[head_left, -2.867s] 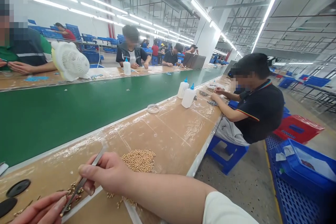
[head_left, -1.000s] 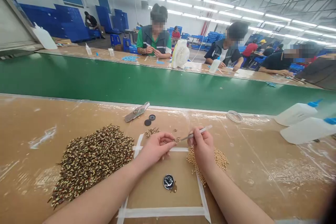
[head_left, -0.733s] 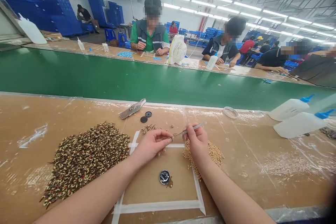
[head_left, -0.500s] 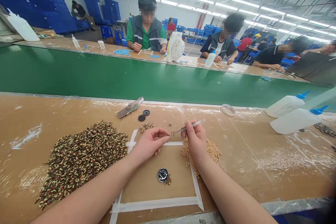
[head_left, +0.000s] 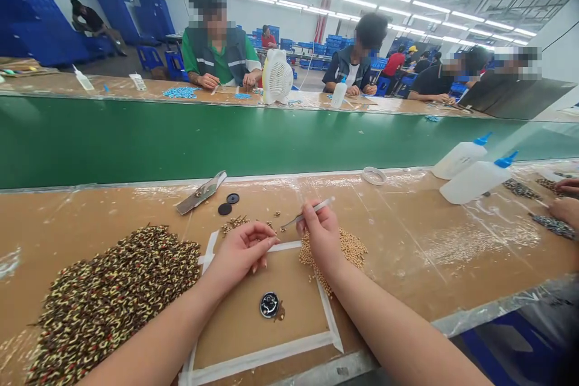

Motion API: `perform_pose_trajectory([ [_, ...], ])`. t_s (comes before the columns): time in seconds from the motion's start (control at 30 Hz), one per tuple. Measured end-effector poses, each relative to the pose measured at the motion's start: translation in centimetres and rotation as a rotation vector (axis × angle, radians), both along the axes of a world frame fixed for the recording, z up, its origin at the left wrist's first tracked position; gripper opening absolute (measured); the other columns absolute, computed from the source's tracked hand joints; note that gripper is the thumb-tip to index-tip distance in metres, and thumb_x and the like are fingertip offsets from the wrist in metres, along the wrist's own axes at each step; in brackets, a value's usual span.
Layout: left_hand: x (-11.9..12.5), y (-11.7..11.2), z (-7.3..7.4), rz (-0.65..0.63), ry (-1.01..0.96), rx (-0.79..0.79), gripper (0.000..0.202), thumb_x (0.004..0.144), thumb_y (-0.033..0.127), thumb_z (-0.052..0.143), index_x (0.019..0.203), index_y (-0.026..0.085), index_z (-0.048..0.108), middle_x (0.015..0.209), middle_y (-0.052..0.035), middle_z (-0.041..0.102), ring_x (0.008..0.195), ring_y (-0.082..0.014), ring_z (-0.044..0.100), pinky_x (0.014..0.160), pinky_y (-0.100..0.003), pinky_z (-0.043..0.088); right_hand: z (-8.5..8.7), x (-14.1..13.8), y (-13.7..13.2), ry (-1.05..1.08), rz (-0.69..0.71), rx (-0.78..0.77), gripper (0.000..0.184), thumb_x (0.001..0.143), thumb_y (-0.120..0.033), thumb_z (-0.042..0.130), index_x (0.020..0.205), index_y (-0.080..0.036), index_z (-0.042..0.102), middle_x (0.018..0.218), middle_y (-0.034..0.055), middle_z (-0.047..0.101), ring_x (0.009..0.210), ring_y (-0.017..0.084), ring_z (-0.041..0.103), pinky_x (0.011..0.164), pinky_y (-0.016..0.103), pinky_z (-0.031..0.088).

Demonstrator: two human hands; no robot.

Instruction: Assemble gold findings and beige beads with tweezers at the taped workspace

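My right hand [head_left: 320, 235] pinches metal tweezers [head_left: 307, 213] whose tip points left toward my left hand [head_left: 242, 249]. My left hand has its fingertips drawn together in a pinch; what they hold is too small to see. Beneath my right hand lies a pile of small tan beads [head_left: 350, 247]. A small heap of finished pieces [head_left: 234, 224] sits just beyond my left hand. A large pile of leopard-patterned pieces [head_left: 104, 295] spreads at the left. A dark round cap [head_left: 269, 305] rests inside a white taped square [head_left: 271, 357] on the brown table.
A green conveyor belt [head_left: 181, 142] runs behind the table. A flat metal tool [head_left: 199, 193], two black discs [head_left: 228, 203], a clear round lid [head_left: 374, 176] and two white squeeze bottles [head_left: 474, 172] lie along the far edge. Other people work across the belt; another person's hands [head_left: 565, 202] are at right.
The view swung from the right end of the table back to my work spot, then drifted right. My hands stayed close together, tweezers still in my right hand, tip near my left fingers.
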State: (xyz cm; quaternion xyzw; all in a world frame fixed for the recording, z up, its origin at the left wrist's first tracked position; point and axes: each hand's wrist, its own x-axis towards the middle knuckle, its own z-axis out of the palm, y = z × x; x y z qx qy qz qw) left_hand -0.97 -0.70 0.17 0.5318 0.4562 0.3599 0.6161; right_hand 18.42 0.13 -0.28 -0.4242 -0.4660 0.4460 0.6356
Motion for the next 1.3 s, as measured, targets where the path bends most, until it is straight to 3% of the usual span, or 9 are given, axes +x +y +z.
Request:
perform_pose_trajectory([
  [0.17,0.2,-0.1,-0.1,0.000,0.009,-0.003,0.043,0.083,0.045,0.080,0.109,0.021,0.054,0.093,-0.0006,0.072,0.050,-0.0069,0.056,0.040,-0.017,0.036,-0.2,0.0,0.0,-0.014,-0.001,0.023,0.038,0.099,-0.054,0.064,0.079,-0.021,0.057,0.058,-0.0049,0.055,0.053,0.012,0.049,0.058,0.026,0.040],
  [0.37,0.3,-0.3,0.1,-0.036,0.066,0.014,0.037,0.083,0.043,0.080,0.101,0.017,0.060,0.087,-0.0012,0.069,0.053,-0.0077,0.058,0.043,-0.018,0.039,0.2,-0.1,-0.2,-0.071,0.037,-0.001,0.041,0.097,-0.055,0.066,0.076,-0.021,0.056,0.057,-0.0058,0.050,0.052,0.011,0.044,0.055,0.026,0.036],
  [0.87,0.1,-0.1,0.2,-0.017,0.078,-0.004,0.040,0.083,0.043,0.079,0.111,0.015,0.075,0.082,-0.0024,0.069,0.052,-0.0071,0.050,0.046,-0.020,0.037,-1.0,-0.1,0.6,0.251,0.089,-0.052,0.037,0.096,-0.049,0.071,0.077,-0.021,0.057,0.055,-0.0067,0.049,0.048,0.010,0.042,0.051,0.026,0.033],
  [1.07,-0.1,0.0,-0.2,-0.040,0.098,0.001,0.038,0.082,0.041,0.081,0.111,0.017,0.077,0.088,-0.0046,0.072,0.052,-0.0072,0.051,0.048,-0.021,0.037,-0.5,-0.1,0.6,0.325,0.098,-0.066,0.036,0.094,-0.048,0.075,0.076,-0.021,0.059,0.053,-0.0072,0.047,0.047,0.009,0.041,0.049,0.025,0.032],
  [1.3,0.1,-0.1,-0.3,-0.057,0.129,0.036,0.038,0.087,0.042,0.075,0.115,0.017,0.077,0.079,-0.0026,0.070,0.049,-0.0077,0.047,0.047,-0.022,0.035,-0.3,-0.2,0.7,0.357,0.098,-0.071,0.038,0.091,-0.051,0.078,0.076,-0.020,0.060,0.052,-0.0080,0.045,0.046,0.008,0.039,0.048,0.024,0.032],
])
